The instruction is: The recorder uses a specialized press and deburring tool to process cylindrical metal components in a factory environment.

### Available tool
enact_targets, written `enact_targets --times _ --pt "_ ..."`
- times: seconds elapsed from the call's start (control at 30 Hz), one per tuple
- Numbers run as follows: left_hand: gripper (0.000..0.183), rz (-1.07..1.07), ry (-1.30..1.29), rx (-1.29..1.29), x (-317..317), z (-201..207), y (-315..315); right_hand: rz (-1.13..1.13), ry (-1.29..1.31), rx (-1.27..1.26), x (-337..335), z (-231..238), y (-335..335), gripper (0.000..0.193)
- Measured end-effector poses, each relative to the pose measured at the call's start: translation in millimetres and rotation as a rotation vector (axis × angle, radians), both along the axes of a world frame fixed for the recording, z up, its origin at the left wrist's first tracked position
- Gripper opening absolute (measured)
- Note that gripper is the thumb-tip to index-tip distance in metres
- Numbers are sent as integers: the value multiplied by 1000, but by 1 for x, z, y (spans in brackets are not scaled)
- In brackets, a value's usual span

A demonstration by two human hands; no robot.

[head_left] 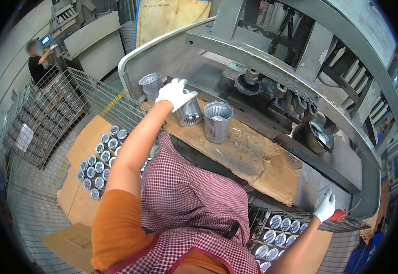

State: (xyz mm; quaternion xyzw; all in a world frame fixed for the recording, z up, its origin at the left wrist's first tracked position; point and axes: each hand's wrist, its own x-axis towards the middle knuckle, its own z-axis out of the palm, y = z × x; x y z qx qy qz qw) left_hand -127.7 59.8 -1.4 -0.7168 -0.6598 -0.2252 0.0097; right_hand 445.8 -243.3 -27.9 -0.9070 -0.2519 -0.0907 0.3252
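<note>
My left hand (176, 95), in a white glove, is closed over the upper end of a tilted grey metal cylinder (189, 113) with slots near its base. Upright beside it stands a ribbed metal cylinder (218, 123) with an open top. A third metal cylinder (151, 86) is at the far left, just behind my hand. All three are at the worn cardboard-covered ledge (253, 160) in front of the press. Off to the right, my gloved right hand (325, 208) has its fingers stretched out, close to a red rounded object (337, 215); I see nothing in it.
The machine's heavy metal frame (272, 61) overhangs the ledge, with tooling (247, 83) beneath it. A metal bowl (318, 138) sits at right. Wire cages with rows of cylinders (103, 157) flank me on both sides. Another person (37, 64) works at far left.
</note>
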Motion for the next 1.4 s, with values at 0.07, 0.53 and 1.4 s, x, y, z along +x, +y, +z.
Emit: enact_targets --times 0.07,0.53,1.4 --pt "67 51 -17 -27 -3 7 5 -16 -40 41 5 -6 -2 61" --pt "40 -1 129 149 3 27 -27 33 -61 -50 3 1 2 51" --pt "49 -1205 178 -28 188 -48 -98 132 -566 33 24 -14 -1 37"
